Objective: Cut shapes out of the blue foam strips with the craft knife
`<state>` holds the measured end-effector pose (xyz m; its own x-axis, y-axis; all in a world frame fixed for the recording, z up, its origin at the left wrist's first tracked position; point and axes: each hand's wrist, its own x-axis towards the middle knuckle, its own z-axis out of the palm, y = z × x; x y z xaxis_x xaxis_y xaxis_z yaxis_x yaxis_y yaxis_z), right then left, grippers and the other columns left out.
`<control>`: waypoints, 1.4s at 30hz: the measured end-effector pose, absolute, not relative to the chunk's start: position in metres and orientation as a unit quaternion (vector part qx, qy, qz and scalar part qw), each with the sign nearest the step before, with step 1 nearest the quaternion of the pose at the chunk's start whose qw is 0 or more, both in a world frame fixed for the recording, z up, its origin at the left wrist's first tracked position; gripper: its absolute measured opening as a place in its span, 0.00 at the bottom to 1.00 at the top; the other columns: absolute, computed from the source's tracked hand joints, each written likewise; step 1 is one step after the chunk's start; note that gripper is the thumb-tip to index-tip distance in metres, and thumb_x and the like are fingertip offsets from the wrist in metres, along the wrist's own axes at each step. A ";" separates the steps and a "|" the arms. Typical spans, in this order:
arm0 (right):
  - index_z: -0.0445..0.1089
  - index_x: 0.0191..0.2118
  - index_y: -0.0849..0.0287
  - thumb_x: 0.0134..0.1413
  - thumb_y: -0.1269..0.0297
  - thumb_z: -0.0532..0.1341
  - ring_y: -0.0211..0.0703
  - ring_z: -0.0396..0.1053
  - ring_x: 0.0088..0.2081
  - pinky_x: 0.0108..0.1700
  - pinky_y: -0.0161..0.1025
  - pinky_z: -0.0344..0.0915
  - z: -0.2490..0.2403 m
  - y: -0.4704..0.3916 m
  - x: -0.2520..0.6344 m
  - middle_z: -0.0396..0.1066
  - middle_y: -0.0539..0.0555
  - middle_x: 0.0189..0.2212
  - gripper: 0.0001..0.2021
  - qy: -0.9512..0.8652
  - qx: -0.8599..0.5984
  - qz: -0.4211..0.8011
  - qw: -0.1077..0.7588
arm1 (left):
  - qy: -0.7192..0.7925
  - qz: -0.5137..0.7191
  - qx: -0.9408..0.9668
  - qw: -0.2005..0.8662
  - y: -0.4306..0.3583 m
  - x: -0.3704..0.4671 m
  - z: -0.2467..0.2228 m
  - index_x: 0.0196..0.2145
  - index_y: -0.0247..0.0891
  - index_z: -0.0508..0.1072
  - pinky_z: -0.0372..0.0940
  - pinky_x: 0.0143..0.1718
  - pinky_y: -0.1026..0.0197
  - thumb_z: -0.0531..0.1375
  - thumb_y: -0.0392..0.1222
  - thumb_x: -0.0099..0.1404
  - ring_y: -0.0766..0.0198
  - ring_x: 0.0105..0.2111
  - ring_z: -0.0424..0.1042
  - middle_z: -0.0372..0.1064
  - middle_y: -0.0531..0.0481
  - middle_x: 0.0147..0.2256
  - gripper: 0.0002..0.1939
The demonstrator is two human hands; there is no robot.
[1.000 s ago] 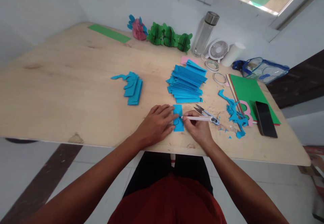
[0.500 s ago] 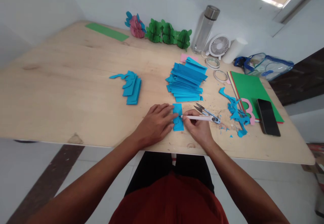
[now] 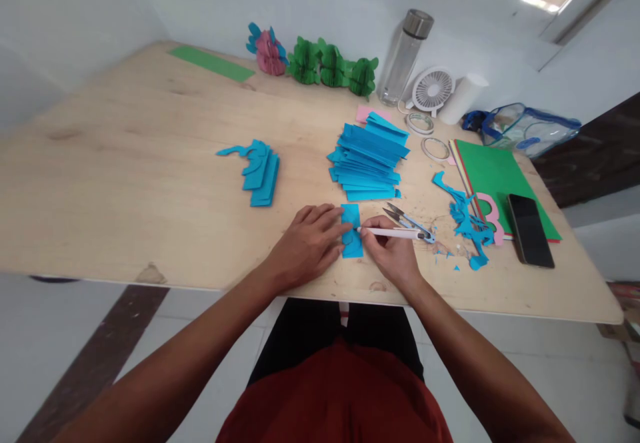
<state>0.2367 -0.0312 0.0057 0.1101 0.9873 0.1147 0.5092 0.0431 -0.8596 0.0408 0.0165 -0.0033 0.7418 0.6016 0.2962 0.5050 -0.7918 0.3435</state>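
My left hand point(image 3: 311, 243) lies flat on the table, fingers stretched out, with the fingertips resting on a small blue paper piece point(image 3: 352, 246). A curved drawn line shows on that paper. In my right hand point(image 3: 393, 255) is a white pen point(image 3: 395, 233), its tip at the middle of the blue paper near my left index finger. Thread snips point(image 3: 407, 221) with dark blades lie just beyond my right hand. Above the paper is a fanned stack of blue paper strips point(image 3: 370, 156). Cut and folded blue pieces point(image 3: 263, 176) lie to the left.
Blue scraps point(image 3: 467, 219), a phone point(image 3: 531, 231) and green sheets point(image 3: 495, 176) lie at the right. Along the wall stand green paper shapes point(image 3: 333, 66), a pink one point(image 3: 270, 55), a bottle point(image 3: 406, 56) and a small fan point(image 3: 433, 91). Tape rolls point(image 3: 435, 149) lie nearby.
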 end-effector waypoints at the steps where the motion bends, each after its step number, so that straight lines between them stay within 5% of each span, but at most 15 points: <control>1: 0.70 0.32 0.56 0.55 0.62 0.59 0.40 0.68 0.27 0.30 0.36 0.63 0.006 -0.031 0.237 0.72 0.50 0.27 0.05 -0.599 -0.626 0.293 0.405 | 0.299 0.199 0.926 0.120 0.016 0.041 -0.003 0.54 0.37 0.72 0.56 0.59 0.40 0.51 0.40 0.69 0.46 0.59 0.61 0.64 0.37 0.59 0.19; 42: 0.69 0.31 0.55 0.54 0.60 0.60 0.40 0.66 0.27 0.29 0.36 0.63 0.004 -0.032 0.232 0.71 0.50 0.26 0.05 -0.565 -0.625 0.306 0.443 | 0.302 0.184 0.927 0.128 0.017 0.041 -0.002 0.54 0.37 0.72 0.56 0.60 0.38 0.51 0.41 0.68 0.44 0.60 0.61 0.63 0.37 0.60 0.20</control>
<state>0.2322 -0.0323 0.0042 0.1742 0.9776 0.1181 0.4351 0.0312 -0.8999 0.0413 0.0171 -0.0017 0.7502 0.6063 0.2640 0.5122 -0.7852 0.3479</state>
